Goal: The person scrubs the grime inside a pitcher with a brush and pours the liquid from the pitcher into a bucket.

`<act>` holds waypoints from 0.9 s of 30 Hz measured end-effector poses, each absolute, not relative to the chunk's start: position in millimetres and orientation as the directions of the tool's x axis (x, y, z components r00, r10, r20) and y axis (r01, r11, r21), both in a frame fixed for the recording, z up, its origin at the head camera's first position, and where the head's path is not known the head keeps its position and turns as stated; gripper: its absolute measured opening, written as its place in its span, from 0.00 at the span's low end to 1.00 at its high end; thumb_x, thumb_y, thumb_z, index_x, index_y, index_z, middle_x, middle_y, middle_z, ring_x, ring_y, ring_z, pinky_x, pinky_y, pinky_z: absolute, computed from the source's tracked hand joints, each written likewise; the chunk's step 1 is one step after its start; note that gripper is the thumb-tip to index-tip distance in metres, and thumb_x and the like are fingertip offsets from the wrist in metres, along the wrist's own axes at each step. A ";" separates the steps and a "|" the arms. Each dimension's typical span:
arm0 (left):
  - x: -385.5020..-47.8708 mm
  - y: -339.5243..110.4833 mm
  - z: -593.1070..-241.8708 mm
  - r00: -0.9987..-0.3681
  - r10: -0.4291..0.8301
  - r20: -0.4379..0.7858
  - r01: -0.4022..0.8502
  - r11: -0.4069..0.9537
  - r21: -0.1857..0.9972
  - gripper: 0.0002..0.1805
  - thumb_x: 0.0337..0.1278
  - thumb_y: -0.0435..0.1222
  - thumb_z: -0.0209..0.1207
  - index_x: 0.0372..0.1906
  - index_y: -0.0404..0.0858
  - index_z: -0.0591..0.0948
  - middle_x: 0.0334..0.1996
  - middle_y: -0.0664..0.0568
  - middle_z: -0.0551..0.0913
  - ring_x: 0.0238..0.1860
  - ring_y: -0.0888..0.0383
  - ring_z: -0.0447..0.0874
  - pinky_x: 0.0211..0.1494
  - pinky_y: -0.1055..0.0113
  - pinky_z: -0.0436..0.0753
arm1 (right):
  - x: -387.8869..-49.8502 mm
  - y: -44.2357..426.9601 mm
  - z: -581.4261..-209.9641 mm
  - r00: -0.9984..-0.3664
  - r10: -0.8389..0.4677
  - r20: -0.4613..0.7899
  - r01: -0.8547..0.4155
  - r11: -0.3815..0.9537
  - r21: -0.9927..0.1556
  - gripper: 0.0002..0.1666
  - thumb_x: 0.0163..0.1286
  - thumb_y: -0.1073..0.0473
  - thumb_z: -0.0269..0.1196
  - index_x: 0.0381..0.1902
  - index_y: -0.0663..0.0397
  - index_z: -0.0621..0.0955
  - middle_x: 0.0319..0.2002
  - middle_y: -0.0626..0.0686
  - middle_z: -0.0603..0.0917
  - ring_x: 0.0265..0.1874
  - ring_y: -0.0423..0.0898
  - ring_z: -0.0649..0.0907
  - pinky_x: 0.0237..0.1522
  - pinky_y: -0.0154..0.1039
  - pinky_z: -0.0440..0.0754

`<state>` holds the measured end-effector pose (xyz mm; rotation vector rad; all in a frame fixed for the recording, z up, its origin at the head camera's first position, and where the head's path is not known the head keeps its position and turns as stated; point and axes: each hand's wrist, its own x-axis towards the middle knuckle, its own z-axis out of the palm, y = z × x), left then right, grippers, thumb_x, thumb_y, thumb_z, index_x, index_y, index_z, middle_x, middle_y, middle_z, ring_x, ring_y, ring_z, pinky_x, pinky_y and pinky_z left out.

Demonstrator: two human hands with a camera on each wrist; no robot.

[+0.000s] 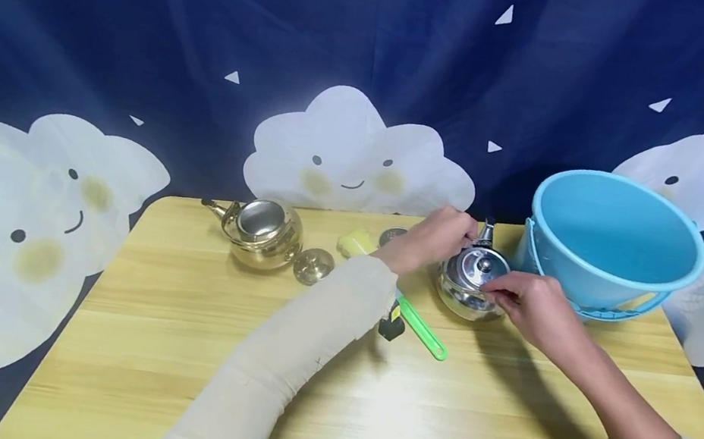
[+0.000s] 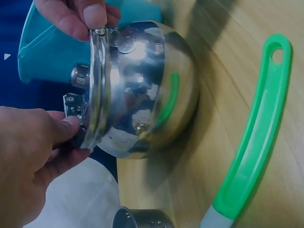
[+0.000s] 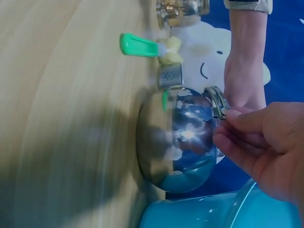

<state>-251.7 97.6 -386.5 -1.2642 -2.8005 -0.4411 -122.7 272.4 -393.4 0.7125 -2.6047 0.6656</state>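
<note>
A shiny silver teapot (image 1: pixel 469 299) stands upright on the table with its knobbed lid (image 1: pixel 482 268) on and its spout (image 1: pixel 486 233) toward the back. My left hand (image 1: pixel 439 233) pinches a metal fitting at the rim, close to the spout. On the near right side, my right hand (image 1: pixel 535 302) pinches the rim fitting between thumb and fingers. In the right wrist view, a curved metal band (image 3: pixel 217 100) runs along the rim up to the right hand's fingertips. Part of the left hand is hidden behind the right one there.
A light-blue bucket (image 1: pixel 542 261) stands right of the teapot. Toward the left are a gold-toned teapot (image 1: pixel 260 251), a round metal lid (image 1: pixel 314 266) and a yellow-headed brush with a green handle (image 1: pixel 421 326). A small perforated metal strainer (image 2: pixel 152 219) stands near the brush.
</note>
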 end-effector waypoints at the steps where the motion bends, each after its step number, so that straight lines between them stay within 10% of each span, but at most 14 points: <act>1: -251.2 97.6 -386.2 -0.662 0.734 0.150 0.746 0.626 0.226 0.17 0.65 0.25 0.55 0.21 0.44 0.76 0.24 0.57 0.74 0.32 0.62 0.71 0.39 0.73 0.71 | -122.2 271.5 -392.4 -0.809 -0.389 0.441 -0.551 0.763 -0.338 0.13 0.56 0.75 0.73 0.33 0.53 0.91 0.32 0.49 0.92 0.33 0.50 0.92 0.36 0.49 0.89; 27: -193.5 102.8 -383.2 -0.505 0.862 0.044 0.859 0.498 0.117 0.07 0.64 0.29 0.61 0.33 0.43 0.84 0.34 0.57 0.87 0.38 0.62 0.83 0.45 0.72 0.81 | -66.4 270.5 -371.8 -0.797 -0.563 0.218 -0.604 0.748 -0.275 0.17 0.54 0.72 0.75 0.26 0.41 0.87 0.26 0.36 0.86 0.25 0.28 0.76 0.25 0.31 0.77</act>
